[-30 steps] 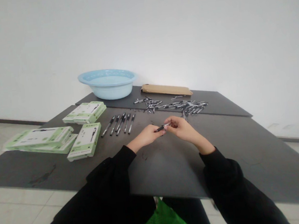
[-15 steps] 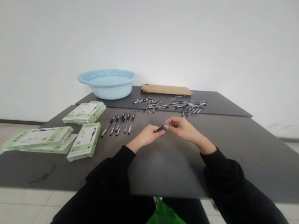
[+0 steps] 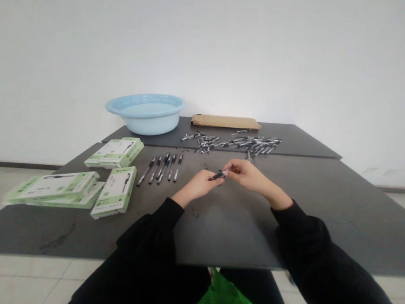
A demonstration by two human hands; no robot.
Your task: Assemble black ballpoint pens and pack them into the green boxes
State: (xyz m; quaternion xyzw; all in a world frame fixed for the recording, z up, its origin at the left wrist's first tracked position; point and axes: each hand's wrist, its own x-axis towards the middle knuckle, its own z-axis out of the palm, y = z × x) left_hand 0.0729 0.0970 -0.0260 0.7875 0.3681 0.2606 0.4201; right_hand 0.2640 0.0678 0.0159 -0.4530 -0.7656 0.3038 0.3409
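Over the middle of the dark table (image 3: 231, 225), both my hands hold one short black pen part (image 3: 217, 175). My left hand (image 3: 200, 184) pinches its dark end and my right hand (image 3: 244, 173) pinches its lighter tip. Both sleeves are black. Behind my right hand lies a scattered heap of several pen parts (image 3: 244, 144). To the left of my left hand, several assembled black pens (image 3: 161, 168) lie side by side in a row.
Green and white boxes lie on the left: one nearest (image 3: 115, 191), a stack further left (image 3: 54, 190), another behind (image 3: 114, 152). A light blue basin (image 3: 146, 113) and a brown envelope (image 3: 224, 121) sit at the back. Something green (image 3: 222, 303) shows between my knees.
Almost nothing differs; my hands stay together on the pen part, with my right hand shifted very slightly.
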